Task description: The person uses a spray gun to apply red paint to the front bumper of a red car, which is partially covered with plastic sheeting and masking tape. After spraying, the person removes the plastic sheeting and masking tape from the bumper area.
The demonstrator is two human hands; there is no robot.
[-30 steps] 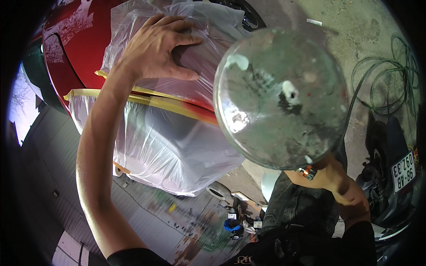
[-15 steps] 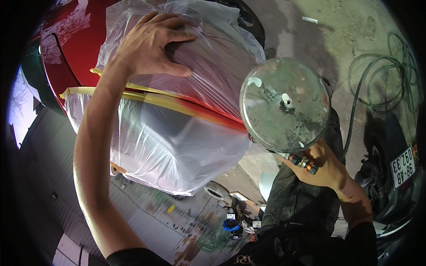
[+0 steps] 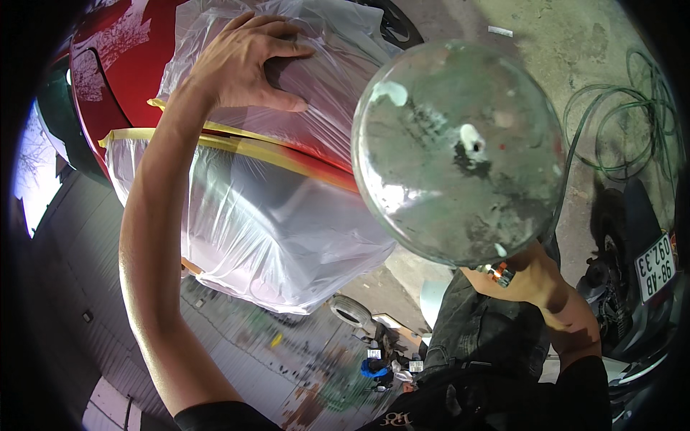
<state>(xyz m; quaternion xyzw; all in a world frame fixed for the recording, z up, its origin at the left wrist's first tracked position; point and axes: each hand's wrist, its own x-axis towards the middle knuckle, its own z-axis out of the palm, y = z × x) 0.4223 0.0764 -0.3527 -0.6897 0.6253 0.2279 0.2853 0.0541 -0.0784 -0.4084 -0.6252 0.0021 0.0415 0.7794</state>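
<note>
My left hand (image 3: 251, 65) lies with fingers spread on clear plastic film (image 3: 323, 72) over a red car body (image 3: 133, 65). Below that film, a second plastic sheet (image 3: 280, 223) hangs down. Between the two sheets runs a narrow exposed red strip (image 3: 332, 169), edged with yellow masking tape (image 3: 241, 146) that has a red haze toward its right end. At the right, my right hand (image 3: 528, 280) grips a spray gun (image 3: 501, 274). Its round, paint-smudged cup (image 3: 438, 179) faces up and hides most of the gun, including the nozzle, and the strip's right end.
A green hose (image 3: 586, 154) lies coiled on the concrete floor at the right. Nearer me stands a motorbike (image 3: 632, 248) with a white plate. A loose tyre (image 3: 351, 311) and clutter lie beyond the lower sheet, near a grey corrugated wall (image 3: 223, 337).
The spray gun's cup has come up toward the camera and looks larger, covering more of the red strip. My left hand stays nearly in place on the film.
</note>
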